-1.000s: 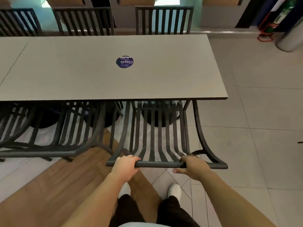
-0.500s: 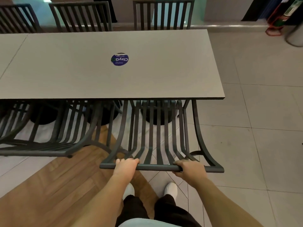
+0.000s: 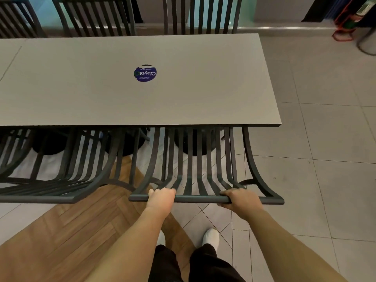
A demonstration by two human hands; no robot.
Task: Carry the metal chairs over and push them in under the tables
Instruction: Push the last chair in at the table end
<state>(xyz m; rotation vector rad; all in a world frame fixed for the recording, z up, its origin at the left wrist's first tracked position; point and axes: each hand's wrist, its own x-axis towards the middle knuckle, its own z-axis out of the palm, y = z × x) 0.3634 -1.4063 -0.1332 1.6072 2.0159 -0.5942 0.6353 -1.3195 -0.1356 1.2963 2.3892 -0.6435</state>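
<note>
A dark metal slatted chair [image 3: 200, 169] stands in front of me, its seat tucked under the near right end of the grey table [image 3: 183, 98]. My left hand [image 3: 160, 197] grips the chair's top rail near its left end. My right hand [image 3: 241, 200] grips the same rail further right, fingers curled over the bar. Only the backrest slats and top rail show; the table edge hides the seat.
A second metal chair [image 3: 61, 180] sits pushed in under the table to the left. Three more chairs [image 3: 201, 15] line the far side. A blue round sticker [image 3: 145, 73] lies on the tabletop. Tiled floor spreads to the right, with a red stand [image 3: 343, 31] at top right.
The chair has slid a little further under the table with both hands still on its rail. My view has moved forward and tilted down.
</note>
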